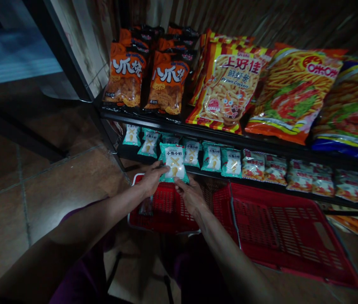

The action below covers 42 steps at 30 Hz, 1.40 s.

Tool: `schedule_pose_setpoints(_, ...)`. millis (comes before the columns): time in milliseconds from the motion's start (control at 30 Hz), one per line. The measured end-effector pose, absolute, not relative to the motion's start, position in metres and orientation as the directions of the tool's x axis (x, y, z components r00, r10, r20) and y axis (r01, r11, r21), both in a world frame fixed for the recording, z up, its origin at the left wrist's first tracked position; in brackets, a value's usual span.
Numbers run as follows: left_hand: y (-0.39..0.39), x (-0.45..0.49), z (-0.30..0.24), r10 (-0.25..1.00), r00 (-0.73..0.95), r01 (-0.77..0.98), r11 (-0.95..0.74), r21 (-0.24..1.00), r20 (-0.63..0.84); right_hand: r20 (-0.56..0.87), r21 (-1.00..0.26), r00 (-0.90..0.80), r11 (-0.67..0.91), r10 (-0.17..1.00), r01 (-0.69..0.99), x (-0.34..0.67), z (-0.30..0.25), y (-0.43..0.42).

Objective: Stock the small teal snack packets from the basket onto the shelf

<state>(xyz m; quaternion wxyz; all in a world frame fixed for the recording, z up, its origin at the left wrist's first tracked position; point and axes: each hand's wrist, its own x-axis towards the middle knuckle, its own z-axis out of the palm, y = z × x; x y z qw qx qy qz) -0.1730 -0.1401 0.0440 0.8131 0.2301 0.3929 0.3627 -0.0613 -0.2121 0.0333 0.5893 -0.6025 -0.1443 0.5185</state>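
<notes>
Between my two hands I hold a small teal and white snack bag (174, 159), its printed front turned up toward me. My left hand (153, 177) grips its left edge, thumb on the front. At the lower right corner, my right hand (190, 193) pinches it with the thumb over the front. The bag is just in front of the lower shelf (197, 171), where a row of similar teal bags (212, 157) stands. Beneath my hands is a red plastic basket (166, 211) with a small clear packet (146, 207) at its left side.
Another red basket (280, 223) lies to the right. The upper shelf (166, 122) carries orange snack bags (166, 84), prawn cracker bags (229, 84) and larger bags (295, 93). Red and white packets (264, 166) continue the lower row. A black shelf post (61, 50) rises at the left.
</notes>
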Motion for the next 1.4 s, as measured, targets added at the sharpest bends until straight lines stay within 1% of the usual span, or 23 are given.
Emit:
schedule_pose_setpoints(100,-0.139,-0.171,0.042,0.789,0.406,-0.416,0.609,0.675,-0.462,-0.445,-0.854,0.430,-0.229,0.785,-0.467,-0.062,0.035,-0.211)
schedule_pose_setpoints(200,-0.138,-0.170,0.041,0.783,0.376,-0.418,0.621,0.663,-0.496,-0.452,-0.843,0.438,-0.212,0.777,-0.494,-0.062,0.037,-0.211)
schedule_pose_setpoints(367,-0.137,-0.170,0.041,0.764,0.408,-0.407,0.642,0.649,-0.500,-0.486,-0.807,0.466,-0.174,0.739,-0.565,-0.063,0.037,-0.211)
schedule_pose_setpoints(567,-0.138,-0.169,0.042,0.743,0.370,-0.392,0.669,0.632,-0.557,-0.588,-0.713,0.387,-0.229,0.711,-0.663,-0.064,0.038,-0.213)
schedule_pose_setpoints(867,-0.138,-0.169,0.044,0.725,0.343,-0.358,0.688,0.631,-0.597,-0.579,-0.720,0.385,-0.228,0.718,-0.656,-0.062,0.042,-0.215)
schedule_pose_setpoints(1100,-0.138,-0.169,0.047,0.726,0.337,-0.360,0.688,0.631,-0.599,-0.552,-0.756,0.397,-0.240,0.733,-0.609,-0.062,0.044,-0.215)
schedule_pose_setpoints(1400,-0.137,-0.170,0.046,0.733,0.325,-0.371,0.680,0.632,-0.598,-0.546,-0.765,0.411,-0.234,0.730,-0.601,-0.063,0.048,-0.216)
